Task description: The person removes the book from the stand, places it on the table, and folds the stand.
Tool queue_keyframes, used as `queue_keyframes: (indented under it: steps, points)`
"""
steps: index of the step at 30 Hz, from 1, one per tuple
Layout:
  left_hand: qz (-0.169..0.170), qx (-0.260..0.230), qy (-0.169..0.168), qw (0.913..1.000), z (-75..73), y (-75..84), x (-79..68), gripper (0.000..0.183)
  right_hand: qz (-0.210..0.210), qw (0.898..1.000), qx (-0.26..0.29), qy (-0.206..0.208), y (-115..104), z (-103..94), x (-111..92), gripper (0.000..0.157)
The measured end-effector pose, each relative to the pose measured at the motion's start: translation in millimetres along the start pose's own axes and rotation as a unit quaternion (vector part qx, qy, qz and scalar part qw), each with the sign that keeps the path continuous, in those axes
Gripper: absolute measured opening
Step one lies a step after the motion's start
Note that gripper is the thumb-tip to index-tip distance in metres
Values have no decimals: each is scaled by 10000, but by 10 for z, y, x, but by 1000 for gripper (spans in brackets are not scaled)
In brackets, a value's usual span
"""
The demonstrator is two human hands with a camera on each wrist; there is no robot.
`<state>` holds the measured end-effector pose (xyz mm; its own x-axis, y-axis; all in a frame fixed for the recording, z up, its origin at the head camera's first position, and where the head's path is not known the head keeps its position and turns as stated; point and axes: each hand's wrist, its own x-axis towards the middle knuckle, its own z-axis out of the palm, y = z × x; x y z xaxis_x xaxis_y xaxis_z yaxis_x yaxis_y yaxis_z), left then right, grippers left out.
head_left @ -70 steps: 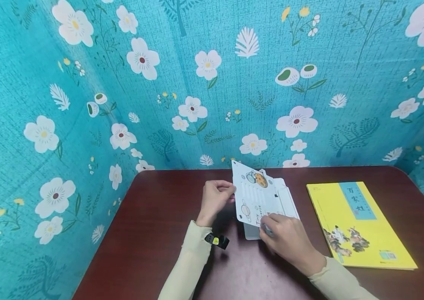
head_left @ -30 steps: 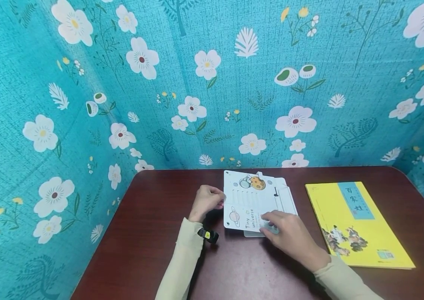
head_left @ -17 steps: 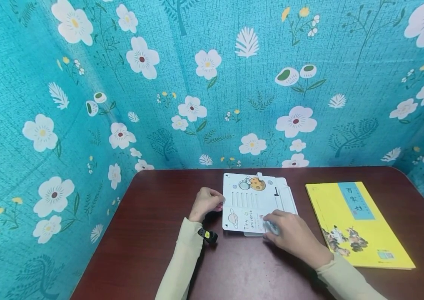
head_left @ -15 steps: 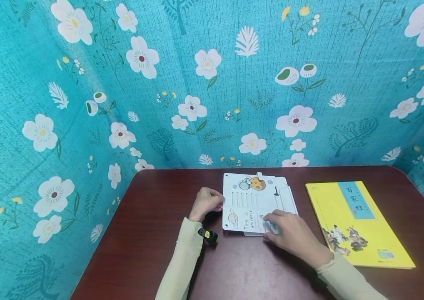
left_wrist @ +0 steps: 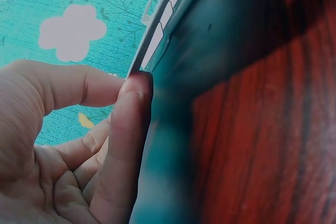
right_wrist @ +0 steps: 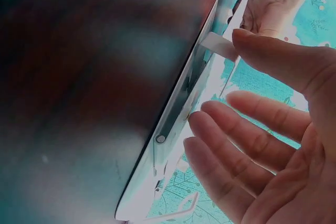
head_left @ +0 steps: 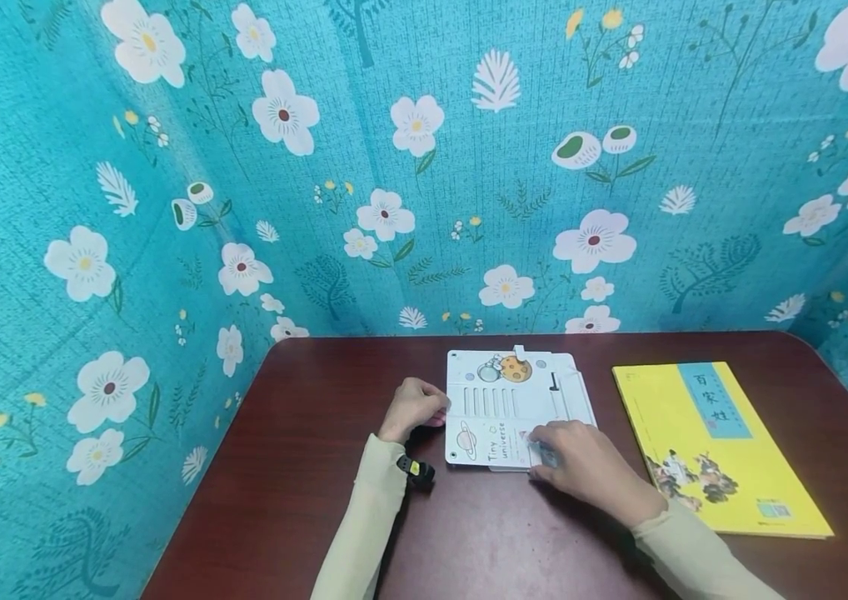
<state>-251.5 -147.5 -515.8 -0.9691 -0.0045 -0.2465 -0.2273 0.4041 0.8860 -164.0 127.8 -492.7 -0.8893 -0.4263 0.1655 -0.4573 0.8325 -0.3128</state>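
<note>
A white folding book stand (head_left: pixel 495 400) lies on the table, printed with an astronaut, planets and the words "Tiny universe". My left hand (head_left: pixel 415 410) pinches its left edge; the left wrist view has thumb and index finger (left_wrist: pixel 137 90) meeting at the thin panel edge. At the stand's near right corner my right hand (head_left: pixel 589 467) holds on with thumb and fingertips. In the right wrist view the thumb (right_wrist: pixel 257 48) touches a small white tab (right_wrist: pixel 219 46), with the other fingers nearly straight beside the panel. A black hook-shaped part (head_left: pixel 554 382) shows on the stand's right side.
A yellow book (head_left: pixel 724 450) with a blue title label lies to the right of the stand. The dark red table (head_left: pixel 304 467) backs onto a blue floral curtain (head_left: pixel 424 192). A black strap with a small device (head_left: pixel 416 471) sits on the left wrist.
The stand's front panel, raised and tilted at first, has come down leftward to lie nearly flat. My left hand moved left and down with its edge; my right hand stays at the near right corner.
</note>
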Motion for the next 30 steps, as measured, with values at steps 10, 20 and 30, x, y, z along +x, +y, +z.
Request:
queue_keyframes:
  steps: [10,20,30]
  points:
    - [-88,11,-91,9999,3,-27,8,15,241,9994,-49,-248,-20,13,50,36]
    - [-243,66,-182,9995,5,-57,2,16,270,9989,-37,-384,-16,57,55,37]
    - [-313,-126,-462,9984,-9,-20,21,17,106,9997,64,-189,14,43,100,31]
